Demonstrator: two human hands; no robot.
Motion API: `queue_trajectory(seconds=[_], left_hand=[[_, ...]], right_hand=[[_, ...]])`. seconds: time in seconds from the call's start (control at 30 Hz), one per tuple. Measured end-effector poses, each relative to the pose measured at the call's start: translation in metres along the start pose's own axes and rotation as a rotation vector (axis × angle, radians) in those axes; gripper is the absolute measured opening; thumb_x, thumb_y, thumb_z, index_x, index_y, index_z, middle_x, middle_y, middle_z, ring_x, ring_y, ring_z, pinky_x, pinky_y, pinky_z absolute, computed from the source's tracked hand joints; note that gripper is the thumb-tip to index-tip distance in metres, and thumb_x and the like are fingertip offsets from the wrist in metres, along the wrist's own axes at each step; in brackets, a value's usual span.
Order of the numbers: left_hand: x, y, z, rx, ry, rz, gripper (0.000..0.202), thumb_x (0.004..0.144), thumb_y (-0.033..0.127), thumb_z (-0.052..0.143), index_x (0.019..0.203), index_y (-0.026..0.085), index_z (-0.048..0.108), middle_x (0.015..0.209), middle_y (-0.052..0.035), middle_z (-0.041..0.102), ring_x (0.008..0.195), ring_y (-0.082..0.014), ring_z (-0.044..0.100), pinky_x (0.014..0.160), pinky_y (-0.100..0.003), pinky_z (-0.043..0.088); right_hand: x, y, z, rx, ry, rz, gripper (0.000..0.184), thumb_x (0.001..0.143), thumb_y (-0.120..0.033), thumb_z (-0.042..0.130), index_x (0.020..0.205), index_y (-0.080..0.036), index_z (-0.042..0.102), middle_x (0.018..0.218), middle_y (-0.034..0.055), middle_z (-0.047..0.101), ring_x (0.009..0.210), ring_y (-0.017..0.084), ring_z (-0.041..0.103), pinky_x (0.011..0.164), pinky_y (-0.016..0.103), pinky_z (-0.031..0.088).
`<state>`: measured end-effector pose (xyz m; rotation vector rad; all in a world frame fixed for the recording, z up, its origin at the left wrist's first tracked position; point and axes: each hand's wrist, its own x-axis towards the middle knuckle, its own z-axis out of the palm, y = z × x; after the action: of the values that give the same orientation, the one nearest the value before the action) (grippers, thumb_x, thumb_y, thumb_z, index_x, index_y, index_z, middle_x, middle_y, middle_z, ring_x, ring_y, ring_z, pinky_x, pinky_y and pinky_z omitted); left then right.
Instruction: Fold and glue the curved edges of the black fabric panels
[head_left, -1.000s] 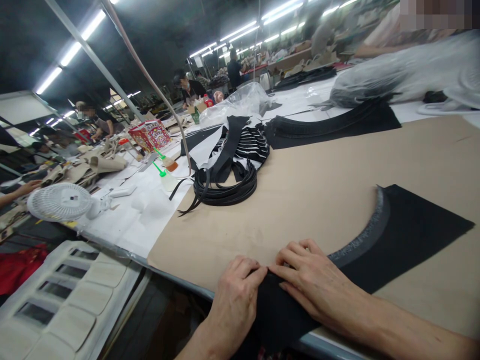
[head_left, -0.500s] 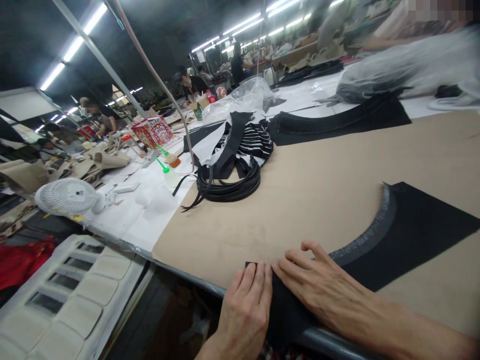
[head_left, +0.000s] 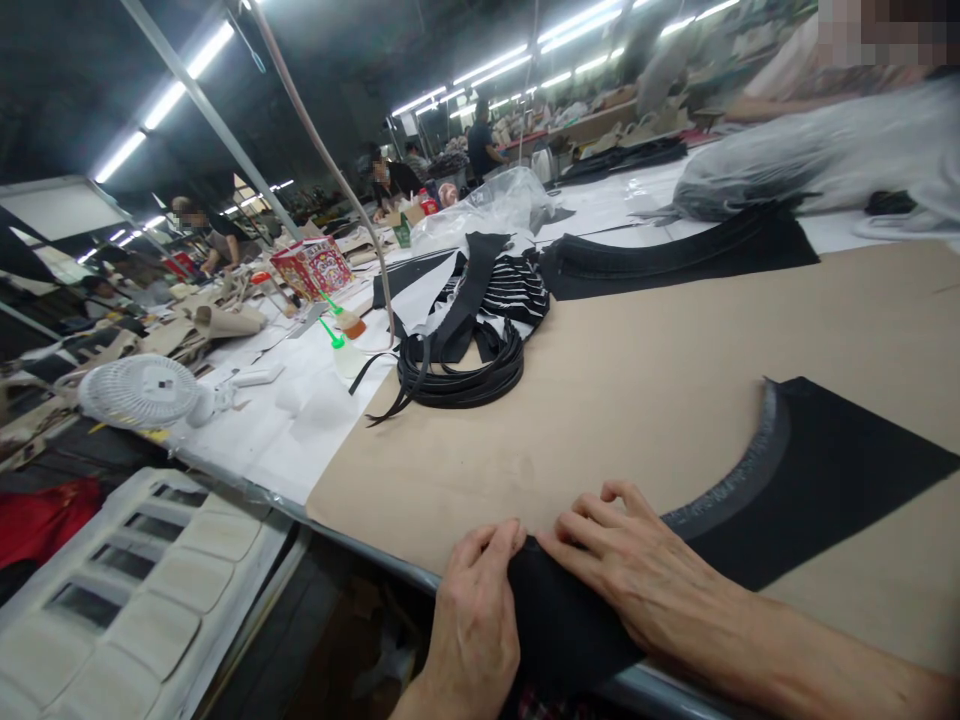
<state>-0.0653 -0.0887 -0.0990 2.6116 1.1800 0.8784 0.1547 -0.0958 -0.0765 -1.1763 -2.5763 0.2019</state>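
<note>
A black, flat, fabric-like piece (head_left: 817,470) with a curved inner edge spreads over the tan sheet, and its near end hangs at the table edge. Along that curve runs a greyish strip (head_left: 739,470) with a rough, shiny line. My left hand (head_left: 476,600) is closed on the piece's near left corner, with thumb and fingertips together. Just to the right, my right hand (head_left: 622,550) has its bent fingers on the same end, close to my left fingertips. Its thumb is hidden.
A coil of black strips (head_left: 465,385) lies ahead, beside striped and black scraps. Farther back are another curved black piece (head_left: 675,250) and a plastic-wrapped bundle (head_left: 787,150). Left stand a white fan (head_left: 139,390), green-tipped bottles (head_left: 337,340) and a pale panelled piece (head_left: 142,610). Other people work beyond.
My left hand has turned and drawn slightly left, its fingers going from flat on the corner to a pinch. The near end of the black piece now shows more between my hands.
</note>
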Motion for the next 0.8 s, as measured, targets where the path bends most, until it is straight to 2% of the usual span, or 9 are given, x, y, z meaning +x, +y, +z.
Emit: queue_trajectory(seconds=[0.17,0.3,0.37,0.47,0.6,0.7,0.8], left_hand=[[-0.007,0.003,0.003,0.313,0.006,0.276,0.057,0.088,0.004,0.031,0.145,0.004,0.038,0.123,-0.0144,0.067,0.115,-0.0238,0.060,0.094,-0.035,0.051],[-0.007,-0.002,0.000,0.333,-0.001,0.325,0.063,0.087,0.003,0.031,0.150,0.004,0.028,0.123,-0.0125,0.068,0.112,-0.0225,0.062,0.093,-0.033,0.050],[-0.004,-0.010,-0.003,0.282,-0.007,0.300,0.063,0.088,0.003,0.032,0.151,0.008,0.029,0.120,-0.0112,0.069,0.113,-0.0214,0.062,0.094,-0.032,0.051],[0.003,-0.028,-0.011,0.168,-0.036,0.228,0.059,0.089,0.002,0.034,0.147,0.016,0.038,0.119,-0.0097,0.068,0.116,-0.0188,0.060,0.097,-0.033,0.051],[0.021,-0.042,-0.017,0.016,-0.068,0.095,0.041,0.094,0.010,0.040,0.131,0.020,0.055,0.117,-0.0087,0.067,0.114,-0.0185,0.060,0.097,-0.036,0.053],[0.038,-0.031,-0.014,-0.045,-0.069,-0.023,0.033,0.093,0.016,0.050,0.125,0.021,0.058,0.117,-0.0083,0.066,0.114,-0.0216,0.058,0.099,-0.043,0.051],[0.056,-0.008,-0.005,-0.134,-0.171,-0.138,0.037,0.086,0.012,0.058,0.122,0.021,0.059,0.113,-0.0065,0.065,0.108,-0.0222,0.057,0.097,-0.045,0.049]], right_hand=[[-0.004,-0.006,0.009,-0.148,0.056,-0.070,0.043,0.084,-0.001,0.044,0.124,-0.013,0.055,0.107,0.0080,0.062,0.101,0.027,0.050,0.107,0.054,0.018],[0.001,-0.001,-0.005,0.025,0.018,0.055,0.037,0.084,-0.004,0.049,0.115,-0.021,0.060,0.101,0.0043,0.063,0.092,0.023,0.053,0.092,0.047,0.034],[0.000,0.006,-0.017,0.075,0.024,0.129,0.037,0.086,-0.006,0.048,0.118,-0.022,0.059,0.105,0.0058,0.063,0.093,0.023,0.054,0.085,0.042,0.037],[-0.005,0.016,-0.032,0.088,0.026,0.181,0.034,0.090,-0.012,0.050,0.122,-0.020,0.056,0.112,0.0091,0.062,0.100,0.025,0.053,0.086,0.042,0.037],[-0.009,0.024,-0.036,0.120,-0.028,0.246,0.026,0.087,-0.020,0.062,0.113,-0.020,0.058,0.109,0.0078,0.061,0.101,0.026,0.053,0.089,0.044,0.037],[-0.002,0.025,-0.034,0.109,-0.037,0.253,0.026,0.085,-0.022,0.065,0.110,-0.020,0.059,0.104,0.0067,0.061,0.098,0.026,0.053,0.088,0.044,0.038],[0.006,0.026,-0.033,0.081,-0.059,0.251,0.020,0.083,-0.021,0.066,0.102,-0.019,0.059,0.100,0.0064,0.060,0.096,0.026,0.054,0.086,0.042,0.038]])
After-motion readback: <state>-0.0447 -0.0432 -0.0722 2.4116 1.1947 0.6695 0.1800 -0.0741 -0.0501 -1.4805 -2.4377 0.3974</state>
